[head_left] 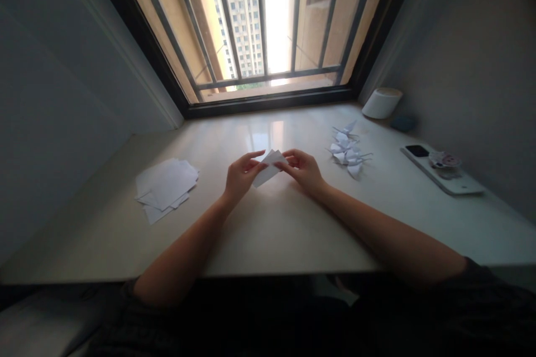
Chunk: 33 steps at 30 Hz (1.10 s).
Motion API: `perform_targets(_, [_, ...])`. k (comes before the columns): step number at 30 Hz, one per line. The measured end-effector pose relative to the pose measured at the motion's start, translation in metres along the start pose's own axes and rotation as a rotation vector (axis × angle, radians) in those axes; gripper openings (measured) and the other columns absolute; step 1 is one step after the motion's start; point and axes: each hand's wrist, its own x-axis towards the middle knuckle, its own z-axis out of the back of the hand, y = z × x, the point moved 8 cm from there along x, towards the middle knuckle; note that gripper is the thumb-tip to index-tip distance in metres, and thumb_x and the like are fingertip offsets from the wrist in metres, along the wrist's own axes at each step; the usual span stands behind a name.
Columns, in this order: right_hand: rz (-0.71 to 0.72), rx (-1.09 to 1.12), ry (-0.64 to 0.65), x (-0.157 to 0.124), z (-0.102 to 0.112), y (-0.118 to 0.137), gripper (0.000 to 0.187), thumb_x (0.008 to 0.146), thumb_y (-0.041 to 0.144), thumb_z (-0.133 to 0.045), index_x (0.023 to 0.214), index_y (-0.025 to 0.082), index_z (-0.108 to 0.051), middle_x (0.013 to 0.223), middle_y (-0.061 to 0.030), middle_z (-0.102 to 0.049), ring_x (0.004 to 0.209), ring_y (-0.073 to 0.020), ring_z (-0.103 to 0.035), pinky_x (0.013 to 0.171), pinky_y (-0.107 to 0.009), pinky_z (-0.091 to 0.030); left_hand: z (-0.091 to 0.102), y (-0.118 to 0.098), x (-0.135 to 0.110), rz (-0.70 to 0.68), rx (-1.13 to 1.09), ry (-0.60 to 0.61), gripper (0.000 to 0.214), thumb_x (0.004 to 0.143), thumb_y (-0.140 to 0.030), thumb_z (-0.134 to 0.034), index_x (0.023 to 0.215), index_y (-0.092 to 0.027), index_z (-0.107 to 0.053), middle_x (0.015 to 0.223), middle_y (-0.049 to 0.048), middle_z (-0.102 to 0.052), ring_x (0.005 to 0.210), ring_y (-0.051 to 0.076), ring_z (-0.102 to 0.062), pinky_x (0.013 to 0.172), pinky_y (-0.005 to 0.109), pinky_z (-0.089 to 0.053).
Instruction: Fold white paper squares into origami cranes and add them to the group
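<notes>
A small folded sheet of white paper [270,166] is held up between my two hands, just above the middle of the table. My left hand [244,174] pinches its left side, thumb on the near face. On the right side, my right hand [305,170] grips it between thumb and fingers. The paper's folded points stick up between the fingertips; its far face is hidden. To the left lies a loose stack of white paper sheets [167,184]. Several folded white paper cranes [347,148] are bunched together to the right of my right hand.
The pale table [268,234] runs up to a barred window [259,28]. A white cylinder [382,103] stands in the far right corner beside a dark bluish object [403,122]. Along the right edge lies a white phone-like object [439,170] with a round item on it.
</notes>
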Motion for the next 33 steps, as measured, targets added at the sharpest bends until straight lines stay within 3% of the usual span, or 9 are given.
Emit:
perform_targets(4, [-0.021, 0.096, -0.037, 0.000, 0.001, -0.004, 0.053, 0.068, 0.046, -0.077, 0.112, 0.023, -0.060, 0.072, -0.0012, -0.071, 0.064, -0.0177, -0.065, 0.062, -0.030, -0.049, 0.002, -0.001, -0.001, -0.034, 0.084, -0.053, 0.041, 0.075, -0.043, -0.071, 0.111, -0.022, -0.071, 0.088, 0.0059, -0.075, 0.077, 0.018, -0.068, 0.062, 0.024, -0.050])
perform_targets(11, [0.045, 0.009, -0.108, -0.002, 0.006, 0.001, 0.037, 0.072, 0.045, -0.073, 0.100, 0.020, -0.071, 0.073, -0.0029, -0.072, 0.066, -0.0166, -0.064, 0.064, -0.030, -0.049, -0.005, -0.004, -0.003, -0.088, 0.105, 0.033, 0.045, 0.077, -0.040, -0.070, 0.120, -0.026, -0.066, 0.097, 0.0063, -0.075, 0.080, 0.019, -0.070, 0.062, 0.024, -0.052])
perform_targets(19, [0.078, -0.049, -0.113, -0.003, 0.007, 0.003, 0.034, 0.071, 0.042, -0.075, 0.098, 0.021, -0.074, 0.070, -0.0017, -0.069, 0.062, -0.0138, -0.059, 0.062, -0.028, -0.048, -0.001, -0.005, -0.005, -0.107, 0.124, -0.055, 0.037, 0.078, -0.041, -0.070, 0.111, -0.024, -0.071, 0.097, 0.0053, -0.075, 0.073, 0.016, -0.066, 0.067, 0.026, -0.051])
perform_targets(26, [0.071, -0.026, -0.129, -0.005, 0.006, 0.006, 0.033, 0.075, 0.041, -0.071, 0.101, 0.020, -0.074, 0.062, 0.0001, -0.064, 0.059, -0.0132, -0.058, 0.059, -0.028, -0.050, -0.002, -0.010, -0.005, -0.157, 0.163, -0.050, 0.033, 0.080, -0.038, -0.068, 0.110, -0.025, -0.071, 0.102, 0.0045, -0.074, 0.072, 0.016, -0.065, 0.069, 0.028, -0.051])
perform_targets(33, [0.054, -0.062, -0.150, -0.006, 0.008, 0.004, 0.035, 0.073, 0.043, -0.072, 0.099, 0.020, -0.075, 0.066, -0.0013, -0.066, 0.059, -0.0132, -0.056, 0.057, -0.027, -0.049, -0.003, -0.012, -0.007, -0.192, 0.205, -0.055, 0.036, 0.080, -0.035, -0.068, 0.116, -0.027, -0.068, 0.098, 0.0035, -0.075, 0.075, 0.016, -0.066, 0.071, 0.028, -0.051])
